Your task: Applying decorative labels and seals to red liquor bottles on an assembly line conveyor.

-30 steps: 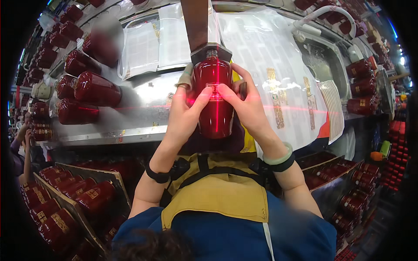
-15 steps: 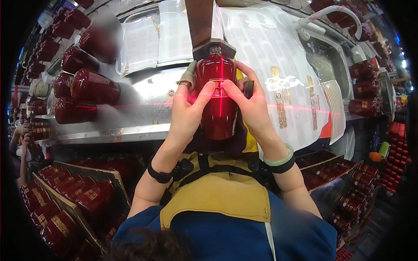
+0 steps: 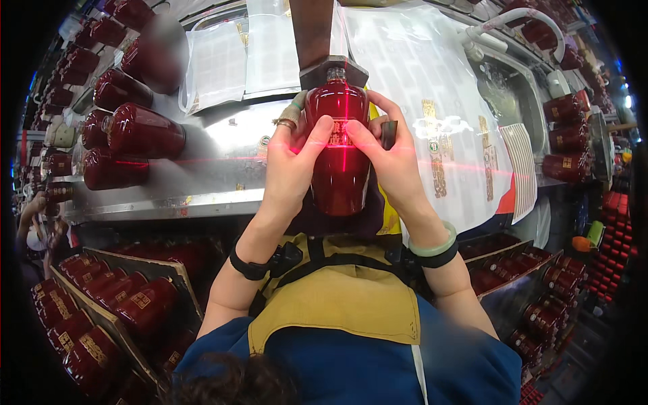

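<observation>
A dark red glass bottle (image 3: 339, 179) lies with its clear neck pointing away from me, up against a dark metal bracket (image 3: 312, 73). My left hand (image 3: 289, 162) grips its left side, and my right hand (image 3: 393, 158) grips the right. Both thumbs press on a small gold label (image 3: 339, 133) on the bottle's front. Cloth covers (image 3: 291, 113) wrap some left fingers. A small dark flat piece (image 3: 389, 135) sticks out by my right fingers; its kind is unclear. Red light lines cross on the bottle.
Several red bottles (image 3: 145, 131) stand on the metal bench to the left. White label sheets (image 3: 398, 81) cover the bench at right, near a sink (image 3: 513, 94) with a white pipe (image 3: 520, 15). Crates of bottles (image 3: 145, 304) flank me below. Another person's arm (image 3: 34, 219) shows far left.
My thumbs have shifted slightly away from me, up along the label. The bottle stays almost in place. At the far left, the other person's arms have moved.
</observation>
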`<state>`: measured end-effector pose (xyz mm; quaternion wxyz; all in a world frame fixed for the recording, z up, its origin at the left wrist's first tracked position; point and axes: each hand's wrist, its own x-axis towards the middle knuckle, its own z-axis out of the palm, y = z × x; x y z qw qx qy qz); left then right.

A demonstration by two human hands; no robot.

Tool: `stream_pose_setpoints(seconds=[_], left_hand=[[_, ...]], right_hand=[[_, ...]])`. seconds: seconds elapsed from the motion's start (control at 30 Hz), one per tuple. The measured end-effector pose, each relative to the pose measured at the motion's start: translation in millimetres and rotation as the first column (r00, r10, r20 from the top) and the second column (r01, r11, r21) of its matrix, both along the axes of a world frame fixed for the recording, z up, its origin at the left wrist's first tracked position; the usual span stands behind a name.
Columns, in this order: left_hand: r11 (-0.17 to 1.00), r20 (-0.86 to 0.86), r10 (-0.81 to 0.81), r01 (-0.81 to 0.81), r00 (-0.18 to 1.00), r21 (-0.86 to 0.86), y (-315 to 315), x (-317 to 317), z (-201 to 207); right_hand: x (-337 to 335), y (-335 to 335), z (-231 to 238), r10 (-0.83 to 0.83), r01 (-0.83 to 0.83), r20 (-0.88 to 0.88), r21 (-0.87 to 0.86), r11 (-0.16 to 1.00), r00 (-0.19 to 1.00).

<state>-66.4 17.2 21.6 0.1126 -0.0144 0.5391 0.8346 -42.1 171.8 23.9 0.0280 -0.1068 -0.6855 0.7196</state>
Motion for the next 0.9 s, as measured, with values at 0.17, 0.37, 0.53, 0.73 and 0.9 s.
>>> stream_pose_setpoints(seconds=[0.17,0.37,0.53,0.73,0.9], left_hand=[[0.995,0.075,-0.049,0.043,0.996,0.086,-6.9,-0.1,2.0],[0.999,0.025,-0.04,0.039,0.999,0.027,-5.2,1.6,2.3],[1.0,-0.008,-0.028,0.028,1.0,-0.004,-3.4,2.0,-0.7],[1.0,-0.002,-0.02,0.02,1.0,0.003,-3.2,1.4,0.3],[1.0,-0.012,-0.017,0.017,1.0,0.005,-3.7,2.5,0.1]], right_hand=[[0.0,1.2,-1.3,0.006,-0.007,-0.006,-0.115,0.993,1.0],[1.0,3.1,-2.1,0.015,-0.016,-0.011,-0.077,0.997,1.0],[1.3,2.2,-3.3,0.009,-0.01,-0.019,-0.068,0.998,1.0],[0.5,1.4,-3.4,0.008,-0.009,-0.014,-0.078,0.997,1.0],[1.3,0.8,-0.5,0.011,-0.011,-0.01,-0.06,0.998,1.0]])
